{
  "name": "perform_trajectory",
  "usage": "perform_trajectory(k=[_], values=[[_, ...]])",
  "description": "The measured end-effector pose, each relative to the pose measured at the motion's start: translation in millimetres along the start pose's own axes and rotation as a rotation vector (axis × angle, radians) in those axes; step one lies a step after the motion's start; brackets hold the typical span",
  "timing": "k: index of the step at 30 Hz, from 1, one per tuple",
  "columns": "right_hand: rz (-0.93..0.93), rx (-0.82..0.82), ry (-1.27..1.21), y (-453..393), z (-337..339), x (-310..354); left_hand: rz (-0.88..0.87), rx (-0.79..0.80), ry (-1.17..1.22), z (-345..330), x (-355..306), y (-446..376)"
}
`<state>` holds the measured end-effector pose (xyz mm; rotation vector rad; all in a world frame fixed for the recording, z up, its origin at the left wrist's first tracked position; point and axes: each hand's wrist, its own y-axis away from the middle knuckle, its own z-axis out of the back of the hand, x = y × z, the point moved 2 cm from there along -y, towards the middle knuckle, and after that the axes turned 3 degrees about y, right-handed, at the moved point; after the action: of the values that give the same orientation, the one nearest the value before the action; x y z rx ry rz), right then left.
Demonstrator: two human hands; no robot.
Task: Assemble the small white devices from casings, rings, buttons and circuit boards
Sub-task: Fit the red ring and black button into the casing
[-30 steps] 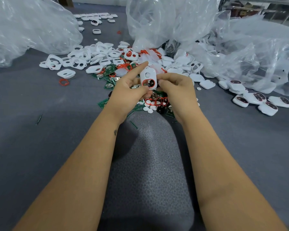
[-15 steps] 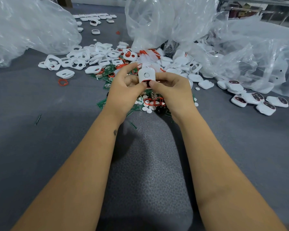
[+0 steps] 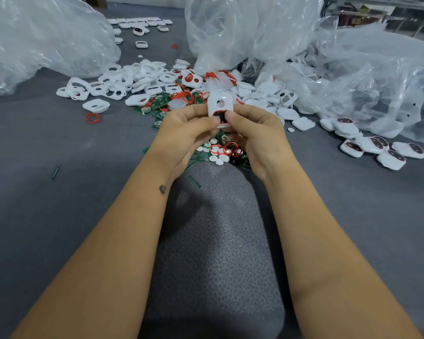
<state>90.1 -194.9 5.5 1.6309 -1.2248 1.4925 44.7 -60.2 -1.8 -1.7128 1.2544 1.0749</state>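
A white casing (image 3: 220, 104) with a round hole near its top and a red-ringed dark window below is held upright between both hands above the parts pile. My left hand (image 3: 185, 134) grips its left side, thumb at the window's edge. My right hand (image 3: 257, 137) grips the right side, thumb pressing beside the window. Below the hands lie white round buttons (image 3: 217, 157), red rings (image 3: 231, 147) and green circuit boards (image 3: 157, 104). Loose white casings (image 3: 123, 84) spread behind.
Several assembled white devices (image 3: 377, 148) lie at the right on the grey cloth (image 3: 59, 204). Crumpled clear plastic bags stand at the back left (image 3: 42, 37), back centre (image 3: 230, 28) and right (image 3: 377, 77). A single red ring (image 3: 92, 117) lies at the left.
My left index finger, earlier stretched out past the casing, has curled in. Both thumbs have closed onto the casing's lower window and the casing sits slightly lower between the hands.
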Motion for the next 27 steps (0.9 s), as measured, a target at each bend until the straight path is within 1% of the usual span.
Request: perform_trajectory(k=[5,9,15,20,23,27], values=[[0.001,0.018,-0.06,0.1,-1.0,3.1,0.0,-0.003,0.18,0.5,-2.6,0.2],[0.008,0.051,-0.09,0.7,-1.7,4.3,-0.036,0.014,0.226,1.1,-5.0,1.5],[-0.04,0.089,-0.181,0.3,-0.5,4.5,-0.088,0.144,0.148,-2.1,-8.3,7.2],[-0.068,0.125,-0.186,0.3,-0.7,3.8,-0.072,0.141,0.062,-3.5,-7.5,7.8],[-0.068,0.081,-0.175,0.3,0.0,3.5,-0.064,0.128,0.038,-3.5,-7.3,7.9],[-0.054,0.049,-0.155,1.4,-1.0,4.4,-0.067,0.07,0.024,-3.6,-6.6,6.9]])
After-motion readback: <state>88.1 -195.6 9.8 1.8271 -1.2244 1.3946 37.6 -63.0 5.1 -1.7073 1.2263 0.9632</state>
